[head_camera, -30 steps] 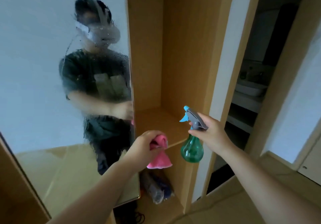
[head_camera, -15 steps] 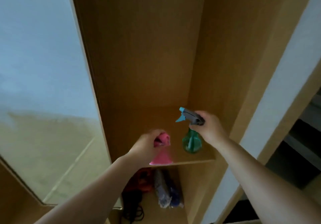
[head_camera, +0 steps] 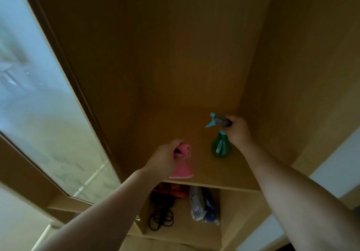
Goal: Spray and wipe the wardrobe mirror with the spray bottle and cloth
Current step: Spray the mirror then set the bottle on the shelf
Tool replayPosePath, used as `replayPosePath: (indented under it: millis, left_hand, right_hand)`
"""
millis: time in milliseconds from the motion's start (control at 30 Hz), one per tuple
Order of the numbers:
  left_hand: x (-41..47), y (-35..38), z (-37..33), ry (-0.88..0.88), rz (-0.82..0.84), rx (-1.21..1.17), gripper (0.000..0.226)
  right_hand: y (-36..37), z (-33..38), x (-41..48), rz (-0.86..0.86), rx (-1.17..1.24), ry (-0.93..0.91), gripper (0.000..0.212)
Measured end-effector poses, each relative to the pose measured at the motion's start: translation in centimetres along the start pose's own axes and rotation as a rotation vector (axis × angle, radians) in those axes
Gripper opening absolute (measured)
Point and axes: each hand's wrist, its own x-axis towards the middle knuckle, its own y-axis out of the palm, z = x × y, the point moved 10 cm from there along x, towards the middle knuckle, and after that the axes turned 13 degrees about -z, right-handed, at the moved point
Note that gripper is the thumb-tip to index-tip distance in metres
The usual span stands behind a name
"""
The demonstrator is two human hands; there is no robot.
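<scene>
The spray bottle [head_camera: 221, 146] is gripped by the right hand [head_camera: 238, 132] and the cloth [head_camera: 182, 163] is clutched in the left hand [head_camera: 164, 158], both over the shelf [head_camera: 214, 176], probably for putting down.

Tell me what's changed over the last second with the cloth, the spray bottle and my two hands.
Both hands moved away from the mirror and into the open wardrobe compartment, over the shelf. The green spray bottle came down until it looks to be at the shelf. Nothing was let go: the left hand still grips the pink cloth, and the right hand still grips the bottle's head.
</scene>
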Motion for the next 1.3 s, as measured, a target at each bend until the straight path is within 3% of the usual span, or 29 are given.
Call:
replayPosePath:
  millis: [500,800,933,1000,1067,1167,1233,1300]
  left_hand:
    - [0.5,0.7,0.7,-0.057,0.007,-0.045,0.047]
    - [-0.2,0.6,0.1,-0.046,0.021,-0.054,0.054]
    - [-0.7,0.1,-1.3,-0.007,0.025,-0.045,0.057]
    - [-1.1,-0.3,-2.7,0.027,0.024,-0.032,0.061]
    - [-1.6,-1.0,-4.3,0.062,0.019,-0.048,0.065]
    - [-2.4,-2.6,-7.3,0.144,-0.007,-0.094,0.067]
    - [-2.9,-4.0,-9.3,0.188,-0.033,-0.140,0.066]
    - [-3.6,-5.7,-11.1,0.244,-0.080,-0.150,0.067]
  right_hand:
    - [2.8,-2.5,2.0,0.005,-0.035,0.047,0.030]
    - [1.4,-2.3,1.0,0.006,-0.189,-0.002,0.016]
    - [-1.3,1.7,-0.5,-0.091,-0.191,-0.122,0.047]
    - [-2.7,4.8,-2.4,-0.098,-0.081,-0.177,0.043]
    - [-3.2,7.6,-4.6,0.021,0.083,-0.182,0.026]
    - [-3.4,12.1,-8.8,0.350,0.223,-0.284,0.020]
    - [-3.8,14.4,-11.8,0.546,0.260,-0.347,0.030]
    - [-4.7,15.7,-13.2,0.559,0.260,-0.388,0.038]
